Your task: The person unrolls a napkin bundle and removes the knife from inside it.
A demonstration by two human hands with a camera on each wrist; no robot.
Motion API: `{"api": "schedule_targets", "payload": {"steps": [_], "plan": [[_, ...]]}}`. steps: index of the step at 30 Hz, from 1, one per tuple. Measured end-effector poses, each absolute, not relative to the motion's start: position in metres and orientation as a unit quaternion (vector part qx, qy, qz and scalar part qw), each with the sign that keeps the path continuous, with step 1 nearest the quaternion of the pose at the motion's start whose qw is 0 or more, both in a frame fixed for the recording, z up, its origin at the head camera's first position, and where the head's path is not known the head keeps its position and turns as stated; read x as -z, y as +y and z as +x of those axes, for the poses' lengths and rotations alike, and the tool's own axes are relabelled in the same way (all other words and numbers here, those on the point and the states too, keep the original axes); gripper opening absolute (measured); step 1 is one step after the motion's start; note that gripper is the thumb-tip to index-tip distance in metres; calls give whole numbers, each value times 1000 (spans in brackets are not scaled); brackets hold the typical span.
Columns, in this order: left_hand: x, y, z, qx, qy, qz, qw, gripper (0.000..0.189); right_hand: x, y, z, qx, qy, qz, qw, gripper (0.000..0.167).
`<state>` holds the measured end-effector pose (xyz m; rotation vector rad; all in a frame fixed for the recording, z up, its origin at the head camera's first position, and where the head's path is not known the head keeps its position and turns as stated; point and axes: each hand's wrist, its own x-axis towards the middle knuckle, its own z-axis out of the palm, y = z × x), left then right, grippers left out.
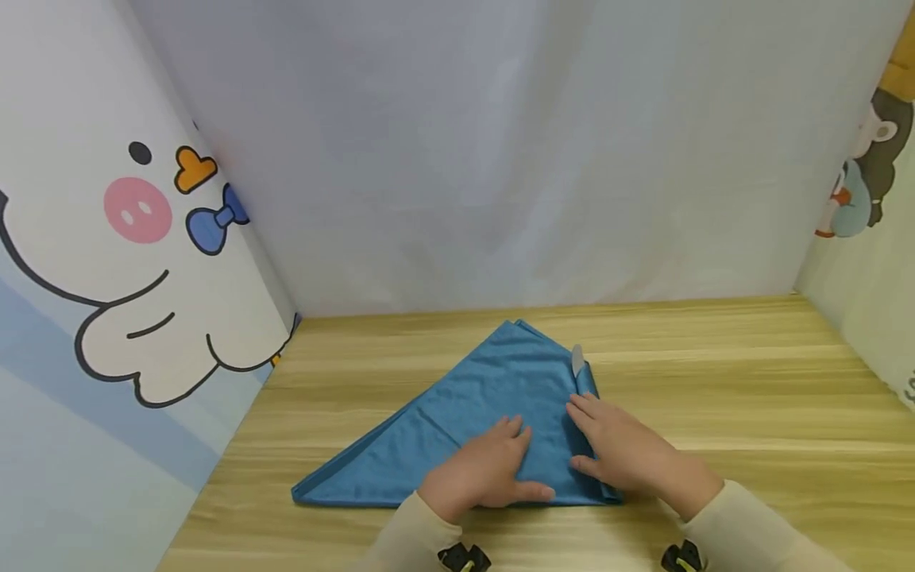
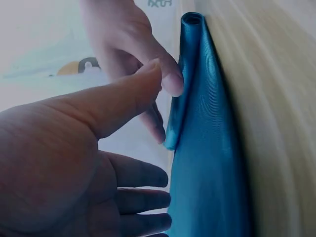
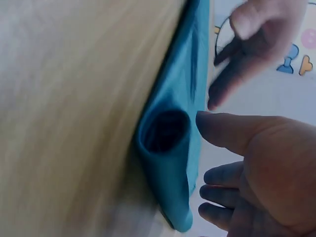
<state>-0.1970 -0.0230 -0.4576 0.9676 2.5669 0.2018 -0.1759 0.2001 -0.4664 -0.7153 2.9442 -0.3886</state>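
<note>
A blue, satin-like cloth (image 1: 457, 405) lies folded into a triangle on the table, its right edge turned into a roll (image 1: 588, 384). From the roll's far end sticks a rounded, flat metal tip like a table knife's (image 1: 577, 360); the rest of it is hidden in the cloth. My left hand (image 1: 486, 469) is over the cloth's middle, fingers extended. Beside and partly over the roll is my right hand (image 1: 629, 449), fingers nearly straight, fingertips at the roll. In the right wrist view the roll's near end (image 3: 168, 168) shows a dark hollow.
The wood-grained table (image 1: 743, 397) extends to both sides of the cloth. A pale curtain (image 1: 500, 159) hangs behind it. Printed cartoon panels stand at the left (image 1: 136, 302) and right (image 1: 858, 262).
</note>
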Motion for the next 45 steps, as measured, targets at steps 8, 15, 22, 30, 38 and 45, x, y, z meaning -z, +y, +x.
{"api": "schedule_targets", "payload": {"steps": [8, 15, 22, 30, 38, 45], "plan": [[470, -14, -196, -32, 922, 331, 201, 95, 474, 197, -171, 128, 968, -186, 110, 79], [472, -12, -196, -7, 923, 326, 205, 98, 474, 204, -171, 134, 967, -180, 124, 71], [472, -13, -196, -10, 923, 326, 205, 92, 474, 211, -171, 139, 966, -174, 135, 67], [472, -16, -198, -2, 924, 335, 188, 83, 476, 211, -173, 137, 966, -171, 137, 67], [475, -22, -195, -3, 924, 345, 166, 84, 472, 213, -171, 148, 966, -165, 133, 66], [472, -22, -198, -8, 926, 342, 161, 84, 472, 219, -174, 155, 966, -169, 117, 66]]}}
